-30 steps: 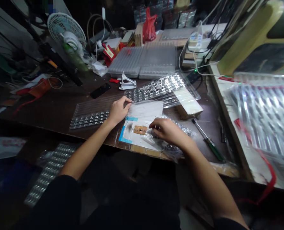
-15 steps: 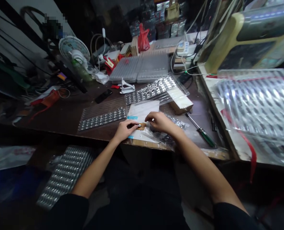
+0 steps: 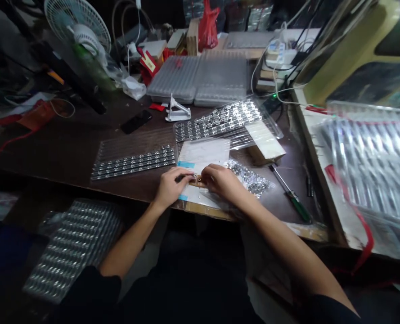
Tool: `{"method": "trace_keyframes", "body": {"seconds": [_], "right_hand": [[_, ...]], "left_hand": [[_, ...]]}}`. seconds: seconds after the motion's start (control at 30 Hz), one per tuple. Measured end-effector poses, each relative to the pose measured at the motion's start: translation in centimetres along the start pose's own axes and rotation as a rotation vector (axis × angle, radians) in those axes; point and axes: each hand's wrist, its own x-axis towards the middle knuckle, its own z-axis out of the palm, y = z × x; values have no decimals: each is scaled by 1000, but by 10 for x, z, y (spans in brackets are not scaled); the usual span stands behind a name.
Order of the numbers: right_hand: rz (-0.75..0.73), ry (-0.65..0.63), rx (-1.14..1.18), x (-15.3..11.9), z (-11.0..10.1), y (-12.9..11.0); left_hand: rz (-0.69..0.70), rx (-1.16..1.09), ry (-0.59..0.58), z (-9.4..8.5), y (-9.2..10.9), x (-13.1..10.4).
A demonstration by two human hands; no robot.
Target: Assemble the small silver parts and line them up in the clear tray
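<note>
My left hand (image 3: 171, 185) is closed, pinching a small metal part (image 3: 193, 177) between thumb and forefinger. That part sits at the left end of a small brown block (image 3: 199, 181) on a white board (image 3: 204, 152). My right hand (image 3: 222, 181) has its fingers curled together at the block's right side; whatever they may hold is hidden. Blue tape (image 3: 186, 165) marks the board's left edge. Just beyond my right hand lies a clear bag of small shiny metal pieces (image 3: 250, 177).
Clear trays of metal parts lie left (image 3: 135, 164) and behind (image 3: 220, 119) the board. A cardboard box (image 3: 265, 146) and a green-handled screwdriver (image 3: 296, 204) are on the right. A phone (image 3: 136, 121) and white stand (image 3: 177, 110) lie further back.
The camera view has shifted closer to the table. My right hand has come down from above the bag to the brown block. My left hand stays beside the block.
</note>
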Motion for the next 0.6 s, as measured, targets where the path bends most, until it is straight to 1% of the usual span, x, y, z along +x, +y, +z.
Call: {"method": "trace_keyframes", "body": {"seconds": [0.07,0.1,0.17,0.27,0.33,0.47,0.6], "right_hand": [[-55,-12,54,0,3,-2],[-101,-21,82,0,5,-3],[-190,-40,69,-1,9,-6],[-260,-29,-107,-4,15,-8],[-260,-10,-148,-5,16,-9],[-229,-14,-43,-7,13,-6],[-281,-40,-136,-5,15,-9]], "left_hand": [[-86,-26,105,-2,0,-2],[-100,-22,124,-2,0,-3],[-72,25,95,-2,-1,-5],[-34,155,19,2,-1,-7],[-44,218,-22,3,-1,-8],[-54,268,-67,4,0,-8],[-53,269,-67,4,-1,-8]]}}
